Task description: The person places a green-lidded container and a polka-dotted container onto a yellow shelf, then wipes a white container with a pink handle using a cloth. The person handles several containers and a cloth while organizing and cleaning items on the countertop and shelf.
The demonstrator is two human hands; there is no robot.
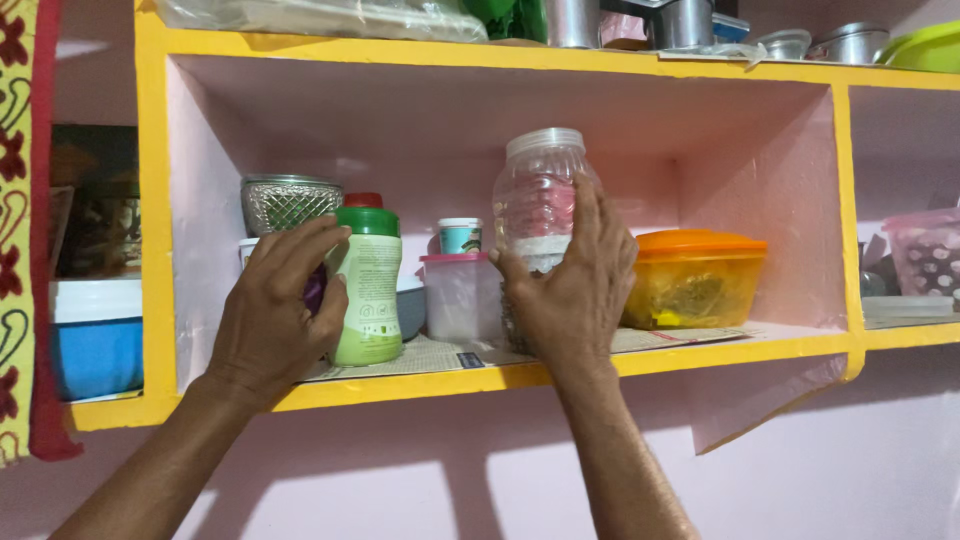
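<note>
The right hand (578, 285) hid the clear ribbed plastic jar's (538, 190) base, gripping it; the left hand (280, 300) clasped the pale green plastic bottle (368, 285).

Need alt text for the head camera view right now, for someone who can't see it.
Right hand grips a clear plastic jar with white grains at the bottom, while the left hand touches a pale green bottle with a red cap. Both stand on a yellow-edged pink wall shelf, beside an orange-lidded yellow tub.
</note>
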